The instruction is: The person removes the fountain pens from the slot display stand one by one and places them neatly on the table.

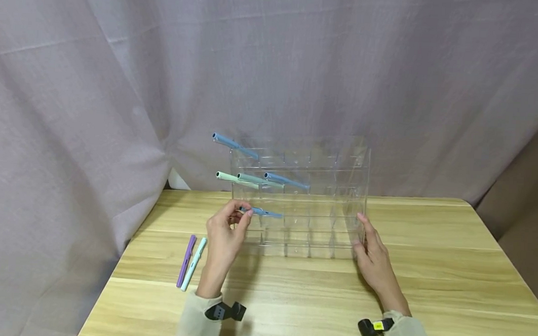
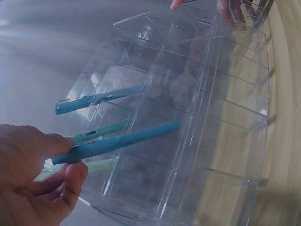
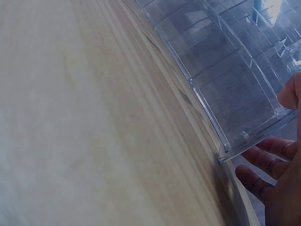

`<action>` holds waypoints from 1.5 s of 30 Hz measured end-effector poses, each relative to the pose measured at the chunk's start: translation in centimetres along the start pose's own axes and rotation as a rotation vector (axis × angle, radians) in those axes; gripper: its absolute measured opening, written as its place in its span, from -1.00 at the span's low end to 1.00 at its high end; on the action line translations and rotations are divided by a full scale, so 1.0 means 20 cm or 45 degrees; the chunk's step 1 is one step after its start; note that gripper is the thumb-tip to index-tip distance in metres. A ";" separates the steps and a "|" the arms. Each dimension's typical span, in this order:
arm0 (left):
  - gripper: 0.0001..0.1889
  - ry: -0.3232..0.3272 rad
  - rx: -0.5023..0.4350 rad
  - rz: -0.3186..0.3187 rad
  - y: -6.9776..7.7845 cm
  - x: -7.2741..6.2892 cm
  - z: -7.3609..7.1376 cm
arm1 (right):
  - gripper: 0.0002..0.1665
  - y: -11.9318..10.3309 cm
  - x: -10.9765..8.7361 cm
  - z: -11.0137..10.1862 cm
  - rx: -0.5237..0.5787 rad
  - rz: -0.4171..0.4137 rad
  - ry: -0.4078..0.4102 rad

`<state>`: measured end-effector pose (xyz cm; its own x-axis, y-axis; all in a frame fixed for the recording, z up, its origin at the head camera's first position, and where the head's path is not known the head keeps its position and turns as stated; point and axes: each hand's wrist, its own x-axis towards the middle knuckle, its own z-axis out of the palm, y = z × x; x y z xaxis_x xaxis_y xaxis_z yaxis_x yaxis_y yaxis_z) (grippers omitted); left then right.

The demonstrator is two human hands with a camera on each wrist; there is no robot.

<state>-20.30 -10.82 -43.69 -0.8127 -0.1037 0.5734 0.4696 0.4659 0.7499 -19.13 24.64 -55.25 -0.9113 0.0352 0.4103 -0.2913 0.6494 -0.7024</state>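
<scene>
My left hand (image 1: 229,232) pinches one end of a blue pen (image 2: 122,141) between thumb and fingers. The pen's far end points into the lower left cells of a clear plastic tiered rack (image 1: 297,235). At the rack's right side edge is my right hand (image 1: 375,260), gripping it with the thumb in front and the other fingers round the side. Above the held pen, a pale green pen (image 1: 227,176), a grey-green pen (image 1: 250,178) and a blue pen (image 1: 286,180) slant out of one tier. Another blue pen (image 1: 233,145) leans from the top left cell.
A purple pen (image 1: 186,261) and a mint pen (image 1: 194,264) lie side by side on the wooden table (image 1: 299,296), left of my left forearm. Behind the rack hangs a grey curtain (image 1: 274,77). The table's back edge runs just behind the rack.
</scene>
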 end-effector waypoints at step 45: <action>-0.64 0.121 0.447 -0.487 -0.62 -0.19 -0.64 | -0.12 -0.03 -0.01 -0.01 0.008 0.007 0.013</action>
<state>-18.59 -27.52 -50.87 -0.8609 -0.3956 0.3201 -0.0114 0.6439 0.7650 -18.64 24.43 -54.86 -0.9099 0.0466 0.4123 -0.2880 0.6444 -0.7084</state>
